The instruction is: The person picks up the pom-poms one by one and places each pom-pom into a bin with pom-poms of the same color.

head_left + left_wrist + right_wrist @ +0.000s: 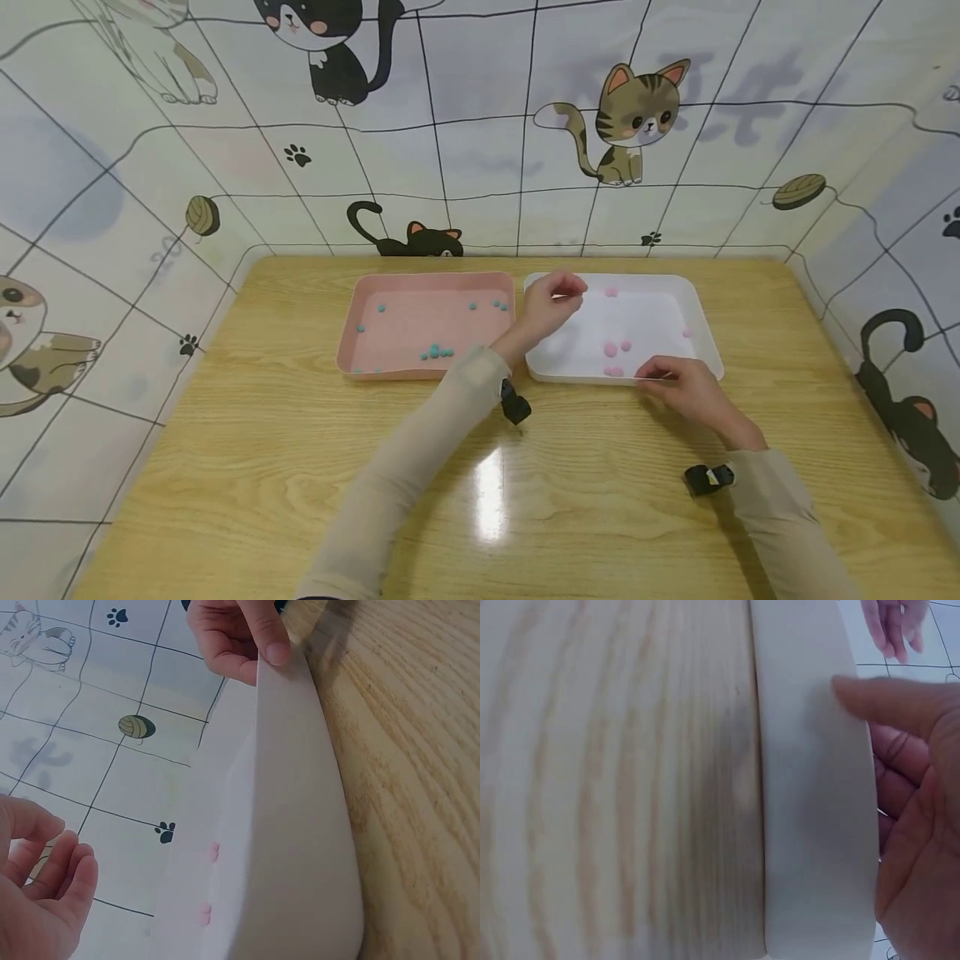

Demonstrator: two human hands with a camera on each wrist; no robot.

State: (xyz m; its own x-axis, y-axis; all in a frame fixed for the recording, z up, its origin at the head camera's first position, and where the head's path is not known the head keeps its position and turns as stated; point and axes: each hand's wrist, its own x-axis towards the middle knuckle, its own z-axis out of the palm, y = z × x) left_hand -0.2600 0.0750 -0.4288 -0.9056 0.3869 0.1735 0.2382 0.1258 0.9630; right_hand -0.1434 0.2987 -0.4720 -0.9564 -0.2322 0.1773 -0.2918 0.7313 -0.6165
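A white tray [564, 357] lies on the table with several small pink balls [611, 349] scattered in it. At its front rim, toward the right, my right hand [690, 390] pinches the wall. The thumb [889, 701] lies on the outer face and the other fingers reach inside. My left hand [551, 305] hovers over the tray's left part, fingers loosely bent. Nothing shows between its thumb and fingertips in the left wrist view. Left of the white tray stands a pink tray [420, 312] with several small teal balls [435, 352].
Both trays sit side by side near the back of the wooden table [600, 500]. A cloth with printed cats [480, 158] rises behind and at both sides. The left forearm [420, 467] passes in front of the pink tray's right corner.
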